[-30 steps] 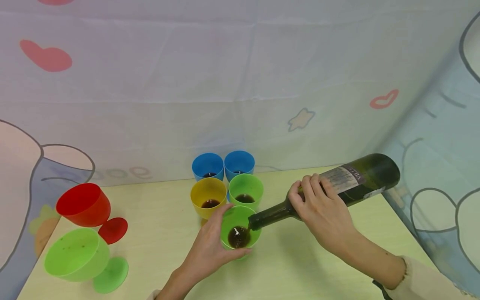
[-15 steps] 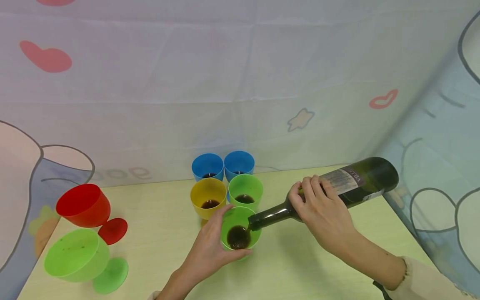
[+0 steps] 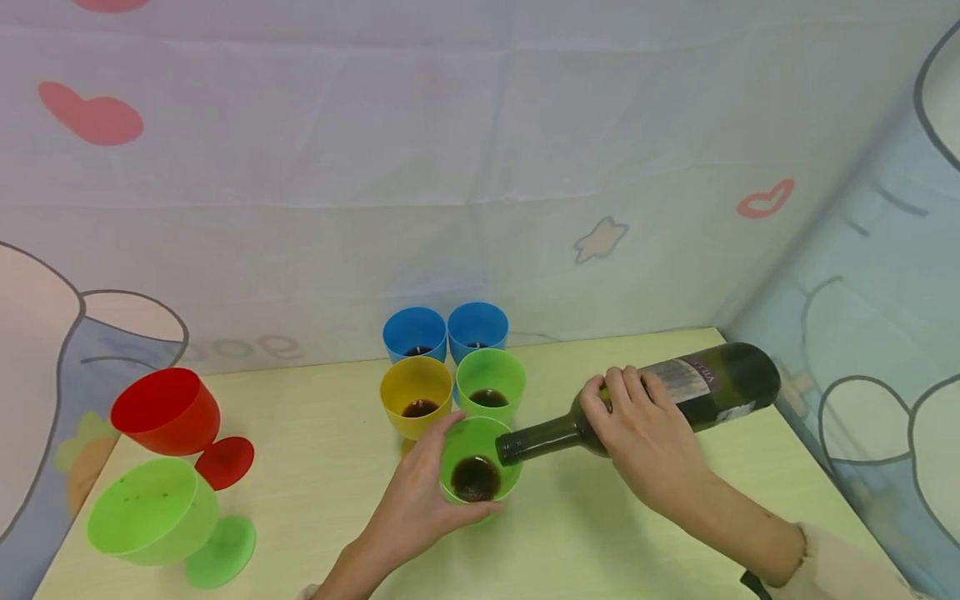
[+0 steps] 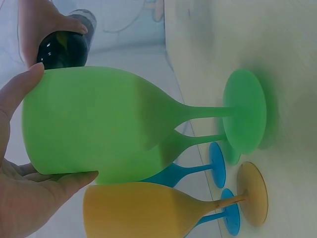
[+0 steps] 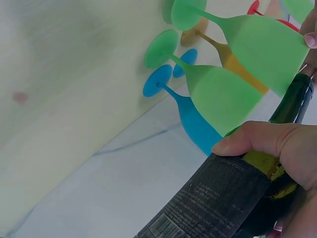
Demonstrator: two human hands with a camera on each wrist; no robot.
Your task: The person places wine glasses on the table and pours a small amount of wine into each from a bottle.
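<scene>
Clock centred on the held green goblet [image 4: 111, 121], 12 = away from the person.

Held goblet: near edge of the cluster on the table [image 3: 315, 467], dark liquid in the bowl. Left hand [image 3: 420, 493] has it in a wide C-grip, thumb nearside, fingers round the far side. Right hand [image 3: 651, 443] is wrapped round the bottle [image 3: 701, 392] at the shoulder. Bottle slants in from between 2 and 3, neck low, mouth at the goblet's rim; can't tell if they touch.

Crowding: yellow goblet [image 3: 412, 385] at 10–11, just past the left fingers. Second green goblet [image 3: 492, 371] just beyond at 12. Behind them, blue goblets [image 3: 415, 328] at 11 and 12, close to the printed cloth [image 3: 375, 167]. Well apart: red goblet [image 3: 168, 412] between 9 and 10, third green goblet [image 3: 153, 510] between 8 and 9.

Count: 7 goblets (3 green, 2 blue, 1 yellow, 1 red), 1 bottle. Dark liquid visible in 5.
</scene>
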